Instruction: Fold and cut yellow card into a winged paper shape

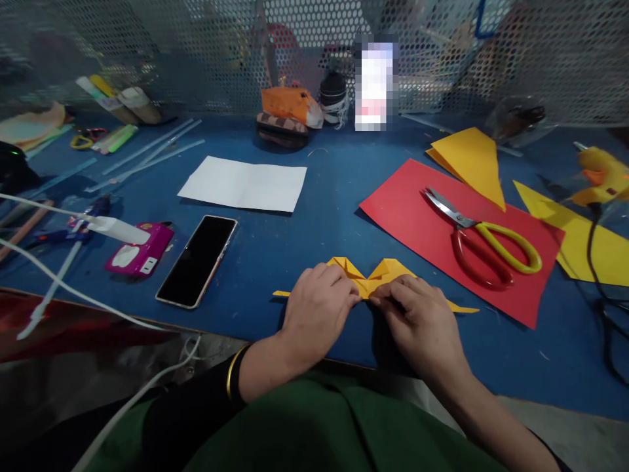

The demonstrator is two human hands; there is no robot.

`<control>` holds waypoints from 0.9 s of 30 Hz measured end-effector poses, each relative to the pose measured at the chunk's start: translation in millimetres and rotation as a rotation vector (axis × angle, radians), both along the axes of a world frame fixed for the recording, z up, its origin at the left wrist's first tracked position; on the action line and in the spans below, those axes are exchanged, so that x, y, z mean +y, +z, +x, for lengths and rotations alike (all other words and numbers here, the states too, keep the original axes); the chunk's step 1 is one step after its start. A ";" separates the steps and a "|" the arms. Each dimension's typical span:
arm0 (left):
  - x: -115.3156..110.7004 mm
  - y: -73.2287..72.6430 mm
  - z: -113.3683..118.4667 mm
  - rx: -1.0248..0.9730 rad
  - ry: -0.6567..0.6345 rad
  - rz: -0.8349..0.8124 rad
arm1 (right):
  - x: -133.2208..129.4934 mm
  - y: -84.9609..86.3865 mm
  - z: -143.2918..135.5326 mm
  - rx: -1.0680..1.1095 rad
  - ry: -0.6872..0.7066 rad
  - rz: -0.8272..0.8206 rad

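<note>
1. You work at a blue table [334, 223]; a perforated metal panel [206, 59] rises along its far side; an orange pouch [284, 101], a brown pouch [281, 131] and a blurred bright patch [374, 85] sit in front of it.
2. The folded yellow-orange paper [392, 269] lies close to your near table edge, between your hands; its thin ends reach out past them on both sides.
3. Your left hand [317, 311] has its fingers closed on the left part of that paper; your right hand [425, 318] pinches it just right of the middle; your fingertips are near each other.
4. To your left lie a phone [197, 261], a magenta socket block [142, 250] with a white plug [120, 229], and white cables [63, 278] crossing the near edge; a white sheet [246, 185] lies beyond the phone.
5. To your right, red-and-yellow-handled scissors [462, 219] rest on a red sheet [393, 196]; an orange folded sheet [469, 154] overlaps its far edge; a yellow sheet [580, 236] and a yellow glue gun [604, 177] are farther right.
6. Blue surface shows between the phone and your left hand, and ahead of you between the white and red sheets; on the right, the red sheet's near corner points towards you.
</note>
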State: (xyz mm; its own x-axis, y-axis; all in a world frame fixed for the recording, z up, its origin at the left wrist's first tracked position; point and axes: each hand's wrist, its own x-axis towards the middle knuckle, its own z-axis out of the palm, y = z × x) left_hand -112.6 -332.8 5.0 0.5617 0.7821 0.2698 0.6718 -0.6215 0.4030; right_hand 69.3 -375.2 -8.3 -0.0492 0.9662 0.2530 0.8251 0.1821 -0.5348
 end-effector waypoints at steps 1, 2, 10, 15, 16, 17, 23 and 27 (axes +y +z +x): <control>1.1 1.5 0.4 0.022 0.002 -0.013 | 0.7 1.4 -0.5 -0.013 -0.002 -0.016; 2.2 2.9 0.6 0.042 0.002 -0.021 | 1.5 2.8 -0.8 -0.026 -0.004 -0.032; 7.9 9.3 1.8 0.115 0.004 -0.039 | 6.7 9.0 -0.3 -0.054 -0.010 -0.110; 11.3 10.1 2.4 0.133 -0.002 -0.064 | 7.2 10.5 3.1 -0.041 0.003 -0.136; 12.0 10.2 2.3 0.132 -0.005 -0.080 | 7.3 11.0 3.8 -0.034 0.012 -0.142; 12.8 10.4 2.3 0.133 -0.009 -0.095 | 7.4 11.6 4.2 -0.029 0.020 -0.147; 14.1 12.9 3.7 0.134 -0.009 -0.088 | 7.2 11.4 1.7 -0.048 -0.031 -0.152; 13.0 14.2 4.1 0.148 -0.005 -0.011 | 7.5 9.5 -0.7 -0.067 -0.070 -0.136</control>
